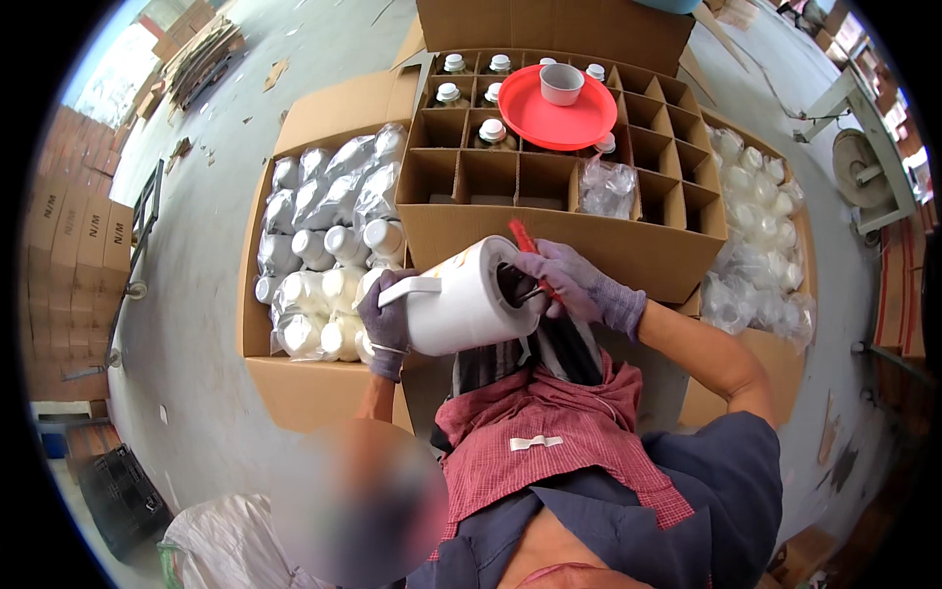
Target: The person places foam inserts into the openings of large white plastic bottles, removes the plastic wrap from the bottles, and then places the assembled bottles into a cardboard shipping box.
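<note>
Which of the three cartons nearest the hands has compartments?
The middle carton, beyond the white handled container: dividers split it into a grid of cells, while the left carton and right carton show bagged items and no dividers.

Over here soft, bright light covers the grey floor [211,324], glaring white at far upper left, dimmer lower right; edges bow toward a black rim [25,34], one round patch [358,506] blurred.
</note>
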A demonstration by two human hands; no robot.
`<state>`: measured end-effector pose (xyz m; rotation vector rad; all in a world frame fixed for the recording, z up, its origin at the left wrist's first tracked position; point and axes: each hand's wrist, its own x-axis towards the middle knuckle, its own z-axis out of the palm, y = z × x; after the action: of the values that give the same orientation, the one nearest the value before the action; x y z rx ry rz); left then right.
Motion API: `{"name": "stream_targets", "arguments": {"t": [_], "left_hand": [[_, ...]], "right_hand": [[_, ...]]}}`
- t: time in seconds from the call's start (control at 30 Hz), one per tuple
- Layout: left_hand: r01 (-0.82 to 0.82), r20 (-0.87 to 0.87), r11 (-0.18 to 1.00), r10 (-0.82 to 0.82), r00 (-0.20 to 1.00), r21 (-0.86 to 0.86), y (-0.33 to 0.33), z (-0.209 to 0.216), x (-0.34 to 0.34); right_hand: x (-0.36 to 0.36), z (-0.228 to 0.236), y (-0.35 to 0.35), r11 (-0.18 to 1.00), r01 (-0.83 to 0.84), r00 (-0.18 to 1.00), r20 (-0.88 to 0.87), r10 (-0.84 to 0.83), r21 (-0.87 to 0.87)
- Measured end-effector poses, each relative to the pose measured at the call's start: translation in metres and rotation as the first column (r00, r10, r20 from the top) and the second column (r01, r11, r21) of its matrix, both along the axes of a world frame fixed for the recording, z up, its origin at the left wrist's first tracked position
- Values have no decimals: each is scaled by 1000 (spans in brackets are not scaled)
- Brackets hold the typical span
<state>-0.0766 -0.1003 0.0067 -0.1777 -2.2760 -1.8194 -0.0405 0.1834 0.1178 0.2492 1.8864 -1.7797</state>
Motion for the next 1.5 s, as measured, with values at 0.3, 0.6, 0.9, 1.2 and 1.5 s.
{"name": "stream_targets", "arguments": {"t": [0.3, 0.6, 0.9, 1.2, 1.5], "left_hand": [[214, 207, 969, -185, 961, -126, -28, -36, -48], [392, 129, 915, -379, 917, -100, 26, 53, -46], [165, 290, 971, -209, 934, 171, 0, -2, -51], [7, -391, 922, -172, 904, -388, 38, 48, -16], [-105, -618, 832, -313, 721, -545, 37, 69, -1]], "right_hand": [[-13, -21, 25, 931, -60, 208, -907, 366, 361], [-33, -46, 13, 822, 26, -270, -787, 554, 569], [14, -61, 5, 879, 82, 568, -747, 347, 470], [18, -93, 30, 875, 125, 992, 48, -116, -467], [23, -101, 30, 782, 26, 999, 35, -5, -623]]}}
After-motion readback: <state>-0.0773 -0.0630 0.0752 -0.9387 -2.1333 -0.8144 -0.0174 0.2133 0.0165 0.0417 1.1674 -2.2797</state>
